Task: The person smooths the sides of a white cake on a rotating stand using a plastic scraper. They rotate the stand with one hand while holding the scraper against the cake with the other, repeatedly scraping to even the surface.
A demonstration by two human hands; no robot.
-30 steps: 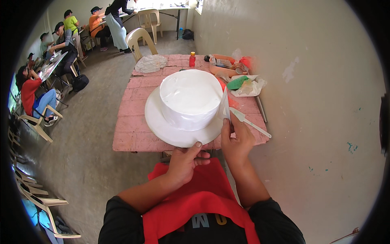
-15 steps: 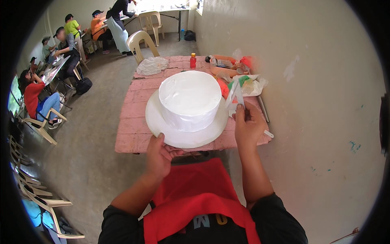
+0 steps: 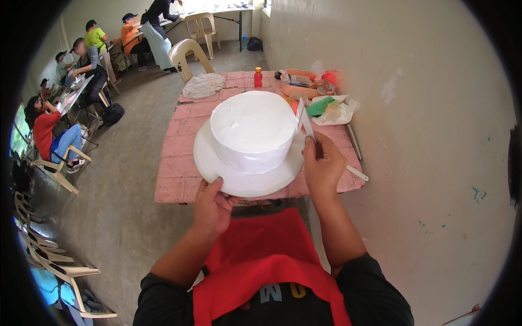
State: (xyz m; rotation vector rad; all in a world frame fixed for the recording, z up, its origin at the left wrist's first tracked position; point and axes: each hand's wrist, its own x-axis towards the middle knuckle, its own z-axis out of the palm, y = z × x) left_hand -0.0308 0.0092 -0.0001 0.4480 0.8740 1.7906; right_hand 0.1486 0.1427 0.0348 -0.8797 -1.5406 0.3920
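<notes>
A tall round white frosted form (image 3: pixel 253 130), smooth on top, stands on a wide white round stand (image 3: pixel 234 181). My left hand (image 3: pixel 212 204) grips the stand's rim at the front left, thumb on top. At the right side, my right hand (image 3: pixel 322 165) pinches a flat pale scraper (image 3: pixel 305 122), held upright beside the form's wall; whether it touches the wall I cannot tell. A white long-handled spatula (image 3: pixel 356 173) lies partly hidden beneath that hand.
The pink table (image 3: pixel 174 174) holds a red bottle (image 3: pixel 258 79), crumpled plastic (image 3: pixel 204 86), an orange container (image 3: pixel 299 87), bags (image 3: pixel 331 111) and a metal tube (image 3: pixel 353 142). A wall (image 3: pixel 435 136) borders the right. Several people work at far-left tables; chairs (image 3: pixel 185 57) stand nearby.
My left hand has shifted left along the stand's rim. My right hand rose with the scraper and moved rightward, then came slightly back toward the white form.
</notes>
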